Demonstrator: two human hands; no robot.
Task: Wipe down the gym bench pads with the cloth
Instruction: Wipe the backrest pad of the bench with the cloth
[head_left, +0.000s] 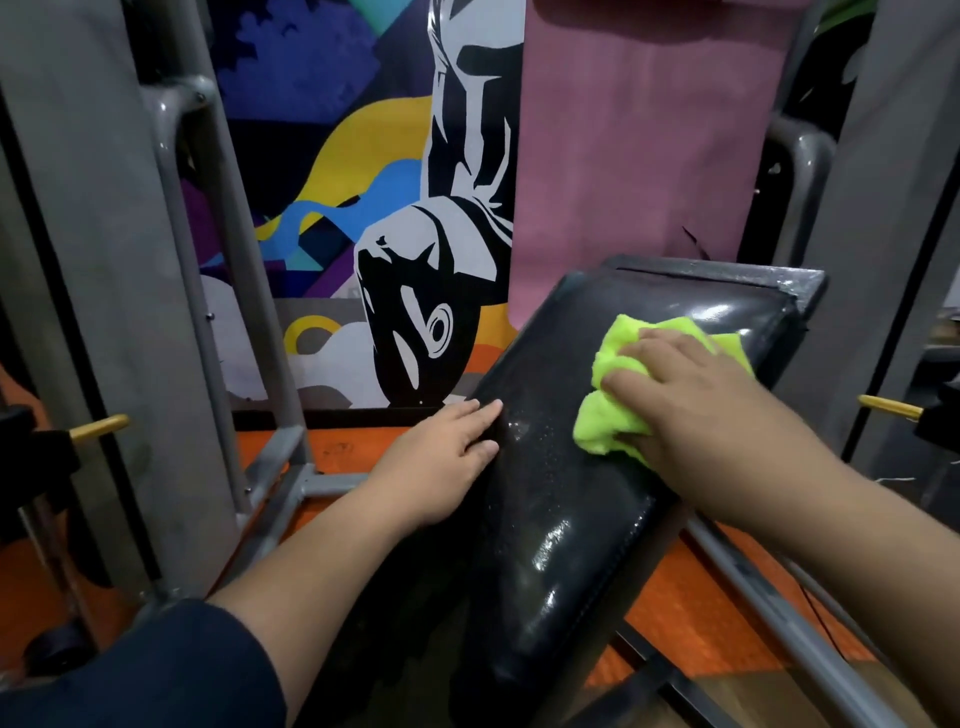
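1. The wiping step is under way: the right hand (696, 395) presses a bunched lime-green microfibre cloth (623, 410) flat against the black vinyl bench pad (550, 519), fingers spread over the cloth and lightly curled into it.
2. The cloth sits on the upper half of the pad, nearer its far end and right edge; part of it pokes out beyond the fingers toward the top corner.
3. The left hand (447, 452) lies open with straight fingers on the pad's left edge, apparently steadying it.
4. Fine droplets and wet gloss show on the pad between the two hands and down toward its near end, so that stretch probably has yet to be wiped.
5. The next move likely calls for dragging the cloth down the pad's length with even pressure, overlapping passes and reaching the left edge where the left hand rests.
6. The grey steel frame (280, 467) stands on an orange floor (675, 587).
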